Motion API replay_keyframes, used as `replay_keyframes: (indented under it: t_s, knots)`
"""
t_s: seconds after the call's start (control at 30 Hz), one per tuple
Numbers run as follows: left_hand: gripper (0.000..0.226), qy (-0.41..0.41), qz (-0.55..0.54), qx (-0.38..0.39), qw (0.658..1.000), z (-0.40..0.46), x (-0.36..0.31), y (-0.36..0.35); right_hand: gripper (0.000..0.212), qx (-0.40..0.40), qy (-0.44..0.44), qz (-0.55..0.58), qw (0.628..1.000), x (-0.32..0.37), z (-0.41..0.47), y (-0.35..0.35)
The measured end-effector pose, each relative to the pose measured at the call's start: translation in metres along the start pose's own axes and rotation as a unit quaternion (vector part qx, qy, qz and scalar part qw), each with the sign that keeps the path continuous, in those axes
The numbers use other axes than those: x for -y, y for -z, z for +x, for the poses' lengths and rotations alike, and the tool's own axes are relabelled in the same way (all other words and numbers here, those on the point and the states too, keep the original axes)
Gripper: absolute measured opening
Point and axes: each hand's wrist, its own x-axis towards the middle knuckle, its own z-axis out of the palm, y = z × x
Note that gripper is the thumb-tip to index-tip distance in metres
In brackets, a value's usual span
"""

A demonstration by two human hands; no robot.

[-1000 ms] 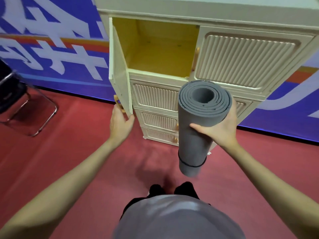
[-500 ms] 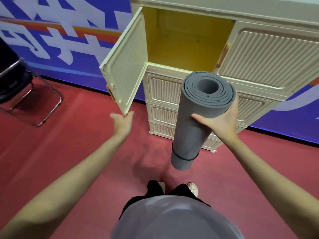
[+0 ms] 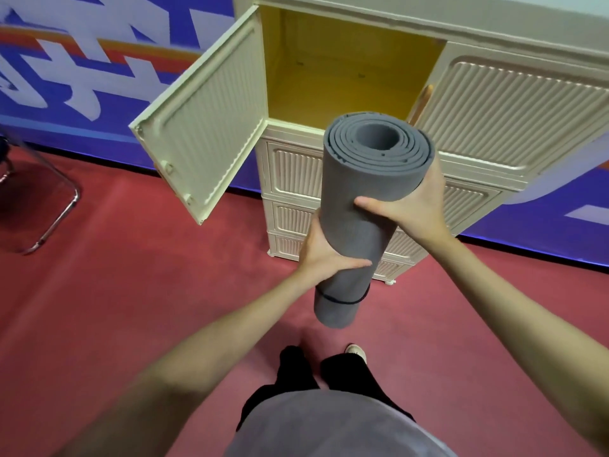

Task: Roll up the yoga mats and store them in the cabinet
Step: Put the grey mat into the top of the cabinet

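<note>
Two hands (image 3: 362,235) round one mat (image 3: 356,225)

the left hand (image 3: 324,255) is off the cabinet door (image 3: 206,127) and now grips the lower half of the rolled grey yoga mat (image 3: 359,206), thumb across its front, where a second ago only the right hand (image 3: 408,206) held the roll. the door, edge-on to the camera at first, now stands swung wide to the left, its ribbed inner face in view. the yellow compartment (image 3: 342,84) shows more fully.
</note>
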Motion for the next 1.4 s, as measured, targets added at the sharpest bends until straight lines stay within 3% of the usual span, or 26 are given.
replay_keyframes:
  t_s: [0.17, 0.37, 0.5, 0.6, 0.8, 0.97, 1.03, 1.2, 1.4]
  knots:
    - [0.116, 0.037, -0.023, -0.057, 0.997, 0.018, -0.016, -0.007, 0.102, 0.098, -0.034, 0.003, 0.995, -0.002, 0.038, 0.011]
    - [0.081, 0.103, -0.178, -0.102, 0.973, 0.045, -0.036, 0.015, 0.078, 0.151, -0.161, -0.075, 0.972, -0.054, 0.009, 0.042]
    - [0.056, 0.136, -0.250, -0.105, 0.953, 0.052, -0.047, 0.022, 0.116, 0.242, -0.256, -0.133, 0.926, -0.091, -0.049, 0.054]
    - [0.051, 0.172, -0.273, -0.089, 0.942, 0.059, -0.055, 0.019, 0.130, 0.283, -0.247, -0.136, 0.917, -0.101, -0.073, 0.050]
    - [0.065, 0.222, -0.271, -0.009, 0.937, 0.085, -0.090, 0.026, 0.151, 0.239, -0.159, -0.262, 0.921, -0.107, -0.081, 0.054]
    - [0.052, 0.242, -0.231, 0.006, 0.942, 0.099, -0.115, 0.031, 0.140, 0.218, -0.158, -0.293, 0.917, -0.092, -0.059, 0.065]
    - [0.050, 0.240, -0.214, 0.015, 0.947, 0.105, -0.124, 0.030, 0.136, 0.207, -0.176, -0.294, 0.916, -0.085, -0.052, 0.062]
    - [0.079, 0.240, -0.238, 0.035, 0.940, 0.122, -0.134, 0.026, 0.135, 0.172, -0.202, -0.249, 0.931, -0.076, -0.021, 0.052]
    - [0.076, 0.246, -0.273, 0.089, 0.926, 0.123, -0.122, 0.022, 0.128, 0.163, -0.173, -0.213, 0.948, -0.056, 0.027, 0.043]
